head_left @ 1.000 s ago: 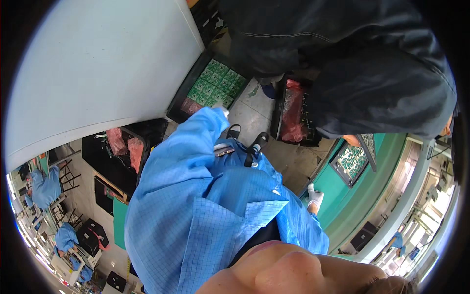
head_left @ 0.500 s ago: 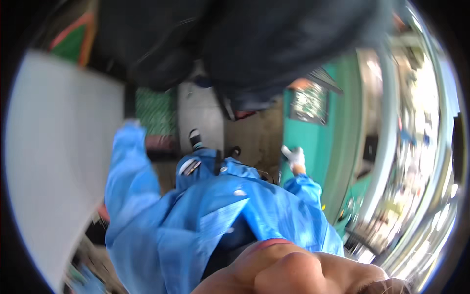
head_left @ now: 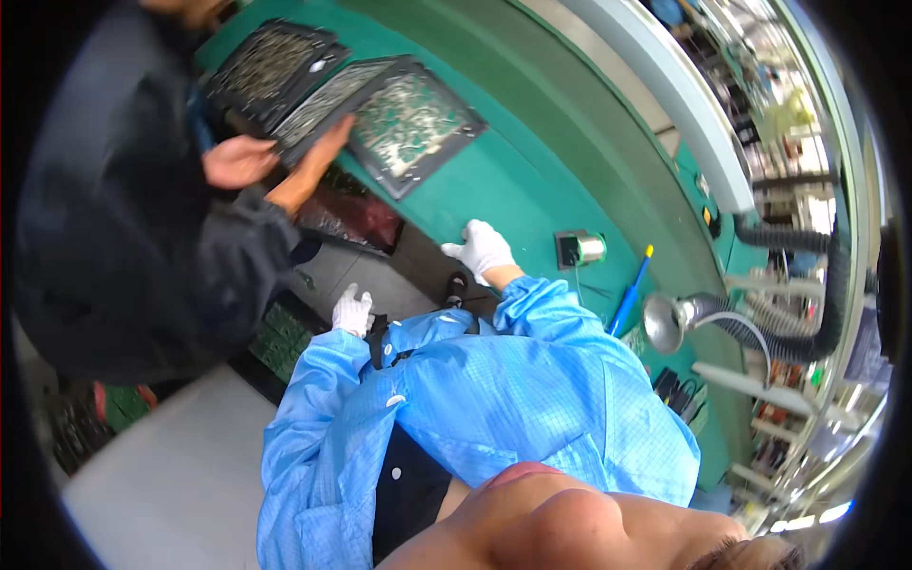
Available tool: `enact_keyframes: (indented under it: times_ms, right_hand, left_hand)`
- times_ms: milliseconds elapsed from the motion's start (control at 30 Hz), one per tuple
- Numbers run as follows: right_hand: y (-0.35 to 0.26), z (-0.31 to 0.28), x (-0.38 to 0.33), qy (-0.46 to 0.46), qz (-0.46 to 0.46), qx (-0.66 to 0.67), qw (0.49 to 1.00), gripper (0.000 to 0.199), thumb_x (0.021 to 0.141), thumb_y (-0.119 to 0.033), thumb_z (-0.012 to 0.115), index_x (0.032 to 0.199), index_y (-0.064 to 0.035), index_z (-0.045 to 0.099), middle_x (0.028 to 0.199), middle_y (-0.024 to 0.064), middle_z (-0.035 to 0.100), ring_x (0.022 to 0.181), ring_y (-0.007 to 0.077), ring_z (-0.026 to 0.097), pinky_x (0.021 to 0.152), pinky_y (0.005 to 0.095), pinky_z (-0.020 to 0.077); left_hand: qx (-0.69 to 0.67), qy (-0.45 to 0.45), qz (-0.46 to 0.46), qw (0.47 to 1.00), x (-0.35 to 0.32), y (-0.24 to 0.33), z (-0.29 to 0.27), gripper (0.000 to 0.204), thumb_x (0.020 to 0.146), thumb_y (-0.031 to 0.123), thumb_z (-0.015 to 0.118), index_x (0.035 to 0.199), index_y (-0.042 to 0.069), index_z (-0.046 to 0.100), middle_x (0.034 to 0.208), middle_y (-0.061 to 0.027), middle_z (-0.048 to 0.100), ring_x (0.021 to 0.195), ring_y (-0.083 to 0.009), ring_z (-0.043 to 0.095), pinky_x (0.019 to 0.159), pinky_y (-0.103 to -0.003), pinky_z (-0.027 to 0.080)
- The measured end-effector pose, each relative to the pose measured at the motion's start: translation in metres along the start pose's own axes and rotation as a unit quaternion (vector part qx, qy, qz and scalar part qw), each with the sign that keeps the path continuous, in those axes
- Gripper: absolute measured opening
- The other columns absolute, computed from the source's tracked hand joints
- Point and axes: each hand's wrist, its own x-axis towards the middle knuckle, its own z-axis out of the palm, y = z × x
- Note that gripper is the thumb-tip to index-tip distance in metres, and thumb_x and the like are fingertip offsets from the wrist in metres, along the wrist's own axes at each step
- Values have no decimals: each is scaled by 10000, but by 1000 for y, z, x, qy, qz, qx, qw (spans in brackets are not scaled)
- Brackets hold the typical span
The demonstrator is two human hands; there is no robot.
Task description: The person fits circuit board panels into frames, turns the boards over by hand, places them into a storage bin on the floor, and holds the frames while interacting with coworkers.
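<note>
My right hand [head_left: 483, 249], in a white glove, rests flat with spread fingers on the near edge of the green workbench [head_left: 532, 142]; it holds nothing. My left hand [head_left: 353, 312], also gloved, hangs in front of my blue coat over the gap beside the bench, empty, fingers loosely apart. A co-worker in a dark jacket [head_left: 123, 247] stands at the left, both bare hands [head_left: 275, 166] on black trays of green circuit boards [head_left: 408, 119] lying on the bench.
A small metal cylinder [head_left: 579, 249], a blue pen-like tool [head_left: 629, 294] and a metal extraction funnel on a ribbed hose [head_left: 665, 323] stand right of my right hand. A dark red bag [head_left: 351, 217] and green boards [head_left: 283, 337] lie below the bench. A pale surface [head_left: 161, 475] is lower left.
The view has swung toward the green bench. My right hand has come to rest on the bench edge. The co-worker's trays now show at the top left.
</note>
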Motion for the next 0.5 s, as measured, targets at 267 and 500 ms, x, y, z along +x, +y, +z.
enact_keyframes:
  times_ms: [267, 500]
  right_hand:
    - [66, -32, -40, -37, -69, 167, 983, 388, 897, -366, 571, 1080, -42, 684, 971, 203, 687, 933, 374, 650, 849, 441, 503]
    - [147, -19, -150, 46, 33, 193, 980, 346, 926, -337, 530, 1034, -45, 682, 951, 183, 685, 891, 373, 647, 810, 444, 504]
  left_hand:
    - [166, -28, 232, 958, -20, 138, 88, 609, 949, 280, 610, 1456, 45, 369, 934, -90, 629, 646, -110, 587, 551, -250, 506]
    - [336, -168, 270, 887, -13, 135, 135, 722, 948, 390, 592, 1454, -45, 315, 961, -114, 616, 743, -146, 614, 634, -259, 529]
